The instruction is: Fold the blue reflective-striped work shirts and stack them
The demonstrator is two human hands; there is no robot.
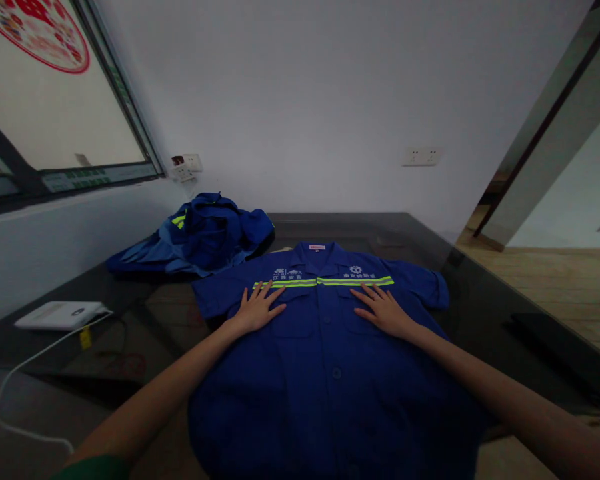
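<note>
A blue short-sleeved work shirt (305, 373) lies spread front side up on the dark table, its collar toward the wall and its lower part toward me. A yellow-green reflective stripe and white print cross the chest. My left hand (258, 309) rests flat on the shirt's left chest, fingers spread near the stripe. On the other side of the button line, my right hand (384, 311) lies flat on the chest, its fingertips by the stripe. Neither hand grips the cloth.
A heap of blue work clothes (205, 233) sits at the table's back left. Nearer on the left are a white box-like device (60, 315) and a white cable (35, 360). A dark flat object (560, 357) lies at the right. Behind the glossy table (380, 233) stands a wall with sockets.
</note>
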